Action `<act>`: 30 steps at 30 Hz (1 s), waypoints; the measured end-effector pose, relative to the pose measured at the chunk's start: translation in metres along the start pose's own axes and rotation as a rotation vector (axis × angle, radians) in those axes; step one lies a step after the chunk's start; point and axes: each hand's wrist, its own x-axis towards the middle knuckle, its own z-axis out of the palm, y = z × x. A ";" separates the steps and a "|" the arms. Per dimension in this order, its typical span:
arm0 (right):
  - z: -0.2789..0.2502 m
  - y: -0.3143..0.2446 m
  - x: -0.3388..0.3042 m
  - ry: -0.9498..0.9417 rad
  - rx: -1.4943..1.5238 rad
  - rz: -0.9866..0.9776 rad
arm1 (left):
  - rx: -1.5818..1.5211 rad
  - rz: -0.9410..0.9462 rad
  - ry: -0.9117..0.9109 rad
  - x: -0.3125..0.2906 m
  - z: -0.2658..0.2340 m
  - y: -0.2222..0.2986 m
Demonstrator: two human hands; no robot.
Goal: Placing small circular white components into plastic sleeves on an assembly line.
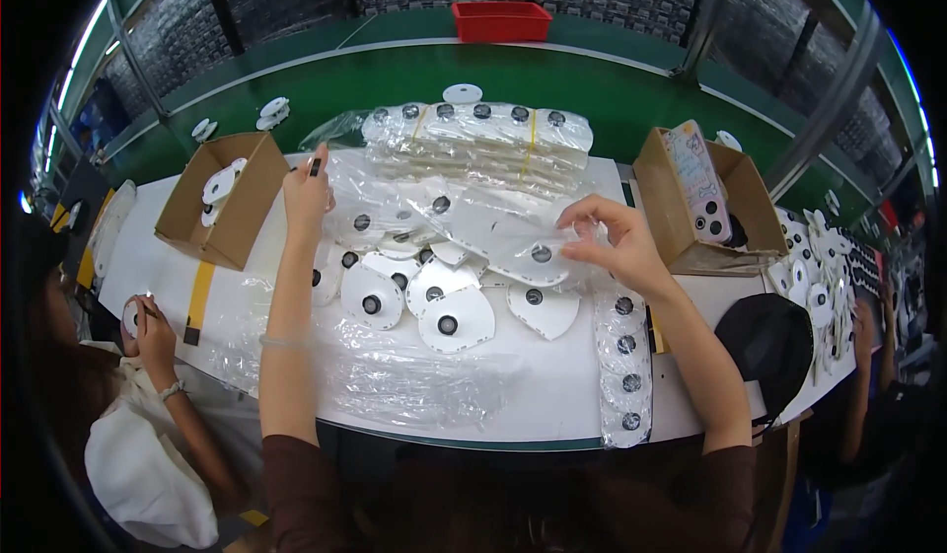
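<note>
Head view showed a white tabletop (513, 395) strewn with flat white mask pieces, each bearing a small dark round valve. The left hand (307, 193) was raised toward the far left, its grip closed on a small dark pen-like tool (315, 167), just beside the open cardboard box (222, 203) that held a few white pieces. The right hand (614, 242) reached in from the right, its fingers pinched on the edge of a clear plastic bag (464, 208) that lay crumpled over the loose mask pieces (434, 301) in the middle of the tabletop. A bundled stack of masks (478, 139) in clear wrap with yellow bands lay at the far side, past the bag. A sealed strip of masks (623, 361) ran along the near right, under the right forearm. To the right stood a second cardboard box (750, 218) with a phone (697, 180) in a patterned case leaning in it, and near it a black cap (774, 341). At the near left, another person's hands (153, 321) held a white piece. A red bin (501, 20) sat far back on the green surface.
</note>
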 end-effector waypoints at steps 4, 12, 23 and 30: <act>0.008 -0.016 0.002 -0.060 -0.136 0.142 | -0.182 0.192 -0.033 -0.003 -0.001 -0.003; -0.006 -0.001 0.008 -0.212 0.583 0.114 | -0.159 0.340 0.100 -0.009 0.004 -0.002; -0.009 0.008 0.006 -0.019 0.110 0.109 | -0.200 0.214 -0.357 -0.001 -0.015 -0.003; -0.009 -0.004 0.007 0.018 -0.403 -0.122 | -0.264 0.271 -0.077 -0.005 -0.012 -0.001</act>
